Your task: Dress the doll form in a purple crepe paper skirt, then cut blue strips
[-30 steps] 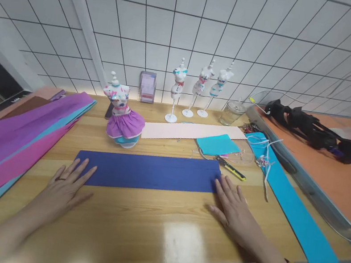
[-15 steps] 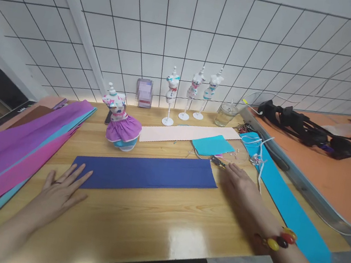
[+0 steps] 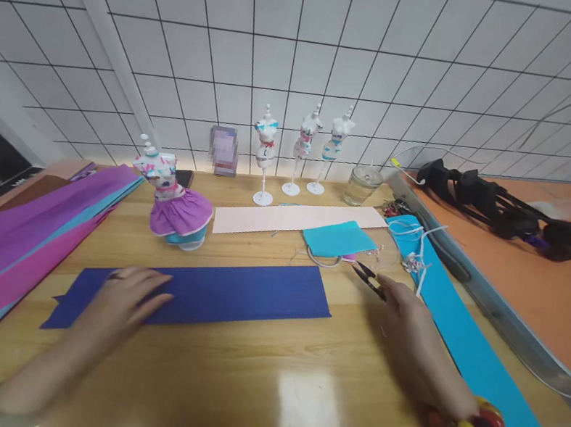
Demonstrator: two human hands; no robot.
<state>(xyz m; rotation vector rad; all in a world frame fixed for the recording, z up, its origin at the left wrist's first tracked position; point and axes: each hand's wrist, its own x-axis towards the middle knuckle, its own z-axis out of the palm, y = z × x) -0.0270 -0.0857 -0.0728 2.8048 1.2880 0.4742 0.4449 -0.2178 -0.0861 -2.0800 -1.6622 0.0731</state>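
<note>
Glossy wooden table (image 3: 212, 377) held a far glass (image 3: 361, 187) of water. Right hand (image 3: 407, 320) gripped snips (image 3: 372, 286); left hand (image 3: 124, 295) lay unclenched over blue cloth (image 3: 248, 297).

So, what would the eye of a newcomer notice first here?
Probably first the long, dark-blue cloth strip lying across the wooden table, with the left hand over its left part. Behind it, toward the left, stands a white patterned mannequin torso in a purple ruffled skirt. Right of the strip, the right hand holds dark, pointed snips.

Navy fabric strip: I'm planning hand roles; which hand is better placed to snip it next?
Probably the right hand: it holds the thread snips, while the left hand is over the navy fabric strip.
</note>
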